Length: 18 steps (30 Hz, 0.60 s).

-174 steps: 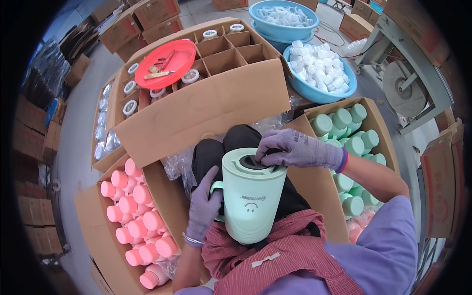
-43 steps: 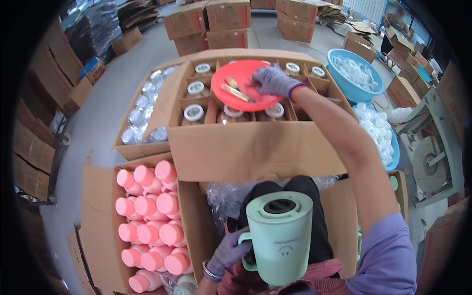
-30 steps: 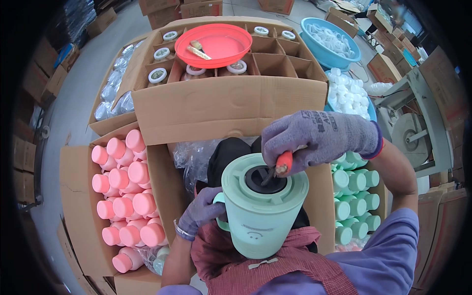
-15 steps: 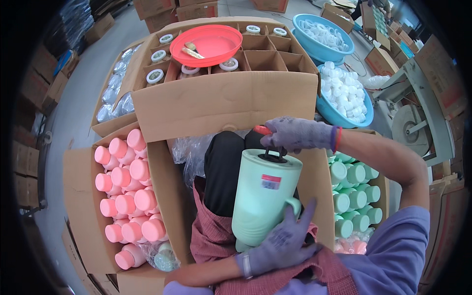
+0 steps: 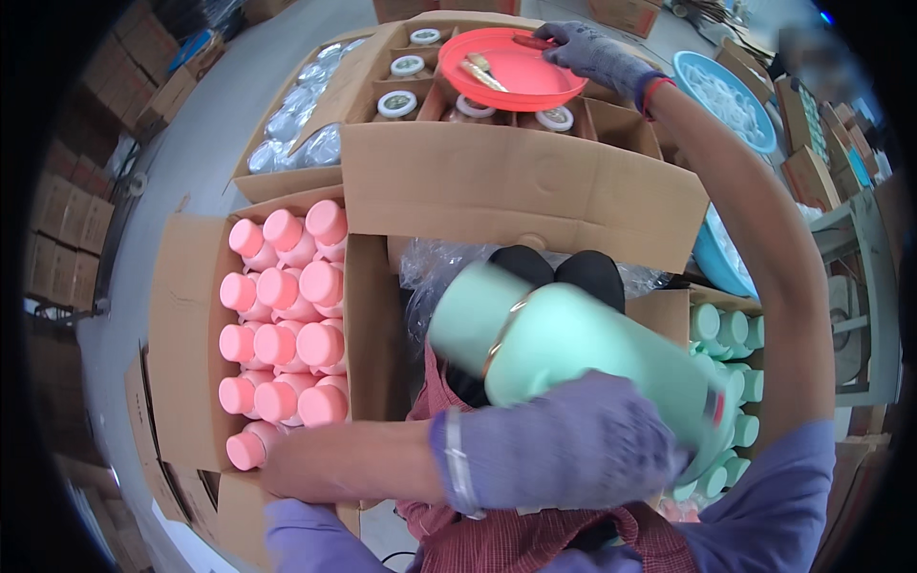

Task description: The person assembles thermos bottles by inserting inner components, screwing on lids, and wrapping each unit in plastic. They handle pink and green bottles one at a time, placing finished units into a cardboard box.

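Note:
Across my lap lies tilted a large mint-green thermos jug (image 5: 611,349), blurred by motion. Its gold-ringed end points to the upper left, the end with a small red label to the lower right. My left hand (image 5: 573,439), in a purple-grey glove, is closed on the jug's near side; its fingertips are partly hidden. My gloved right hand (image 5: 597,57) reaches to the far rim of a red basin (image 5: 511,81). Its fingertips pinch a small tool with a dark red handle (image 5: 531,41). Two brushes (image 5: 482,72) lie in the basin.
The basin rests on a divided carton (image 5: 516,172) with white-lidded jars (image 5: 396,103). Pink bottles (image 5: 277,344) fill a carton on the left, mint-green bottles (image 5: 735,382) one on the right. Blue tubs (image 5: 731,100) stand at far right, silver-wrapped items (image 5: 296,110) at far left.
My right hand has moved from the jug up to the basin with the red-handled tool. My left hand has swung the jug over from upright to tilted, its label end now lower right.

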Each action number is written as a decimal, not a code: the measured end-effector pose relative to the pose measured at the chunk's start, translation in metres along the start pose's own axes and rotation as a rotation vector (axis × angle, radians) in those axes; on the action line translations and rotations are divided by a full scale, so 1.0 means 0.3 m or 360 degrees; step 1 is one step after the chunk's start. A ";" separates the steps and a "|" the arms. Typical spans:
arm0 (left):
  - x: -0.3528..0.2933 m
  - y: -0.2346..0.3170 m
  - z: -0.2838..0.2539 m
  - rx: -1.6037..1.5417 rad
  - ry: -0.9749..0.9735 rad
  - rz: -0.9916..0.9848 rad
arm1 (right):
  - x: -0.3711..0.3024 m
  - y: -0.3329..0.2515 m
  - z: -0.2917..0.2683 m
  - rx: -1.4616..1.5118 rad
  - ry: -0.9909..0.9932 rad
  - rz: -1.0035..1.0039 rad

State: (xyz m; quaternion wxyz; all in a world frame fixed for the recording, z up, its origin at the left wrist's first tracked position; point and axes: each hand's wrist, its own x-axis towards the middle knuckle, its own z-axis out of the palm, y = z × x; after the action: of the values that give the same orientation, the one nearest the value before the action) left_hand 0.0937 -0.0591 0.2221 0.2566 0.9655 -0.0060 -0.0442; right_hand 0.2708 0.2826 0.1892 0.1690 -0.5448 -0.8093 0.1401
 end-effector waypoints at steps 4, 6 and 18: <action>-0.004 -0.020 0.390 0.0111 0.0592 -0.0060 | 0.060 0.019 0.072 -0.0458 0.0403 -0.0288; -0.042 -0.021 0.307 0.0043 0.0028 0.0031 | 0.012 -0.068 0.092 -0.0256 0.0304 -0.0417; -0.531 -0.815 0.780 -0.0413 0.1368 -0.2393 | -0.383 -0.467 0.267 0.0420 -0.0709 -0.0551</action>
State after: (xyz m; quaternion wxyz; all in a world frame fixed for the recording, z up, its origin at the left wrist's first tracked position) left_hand -0.0884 0.0428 -0.0881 0.2473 0.6097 0.7346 0.1656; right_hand 0.1598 0.1210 0.1604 0.0782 -0.3282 -0.8820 0.3291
